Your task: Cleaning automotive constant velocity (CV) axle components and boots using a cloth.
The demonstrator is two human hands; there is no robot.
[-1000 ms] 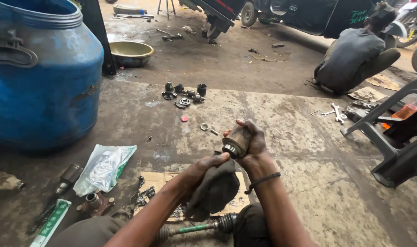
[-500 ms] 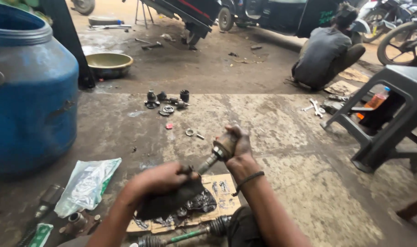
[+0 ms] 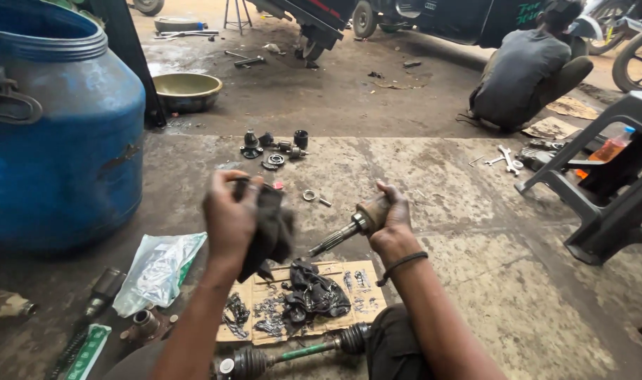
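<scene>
Head view: left hand [image 3: 229,214] fingers clamped on a dark greasy rag [image 3: 271,229]; right hand [image 3: 391,222] fingers clamped on a splined metal joint [image 3: 352,226], above greasy cardboard [image 3: 363,281] on the floor.

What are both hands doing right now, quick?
Left hand: closed, gripping a dark greasy cloth rag.
Right hand: closed around a metal splined axle joint, held above the cardboard sheet.

I see open floor [image 3: 433,176] to the right of my right grip [image 3: 390,219]. Left, the blue drum [image 3: 53,134] blocks; far ahead, loose metal parts [image 3: 275,148]; near, greasy cardboard [image 3: 300,302] and an axle shaft [image 3: 293,352].
</scene>
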